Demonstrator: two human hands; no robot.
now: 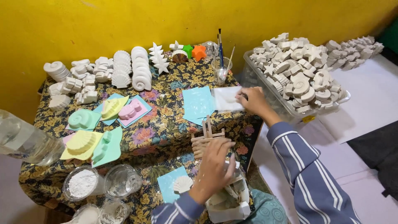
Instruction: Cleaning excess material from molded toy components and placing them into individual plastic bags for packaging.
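Two hands at work over floral table [166, 137]: right hand [253, 101] near right edge, fingertips [241, 98] curled, pinching white sheet [226, 98] (flat beside blue sheet [197, 103]); left hand [215, 168] near front edge, fingers bent, resting on wooden stick rack [206, 140].

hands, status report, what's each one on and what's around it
Left hand on white mould pieces. Right hand on white sheet. Stick easel between them.

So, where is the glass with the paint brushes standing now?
In the head view, the glass with paint brushes stands at the far edge of the flowered table, near the yellow wall, between the orange star mould and the clear tub of plaster casts.
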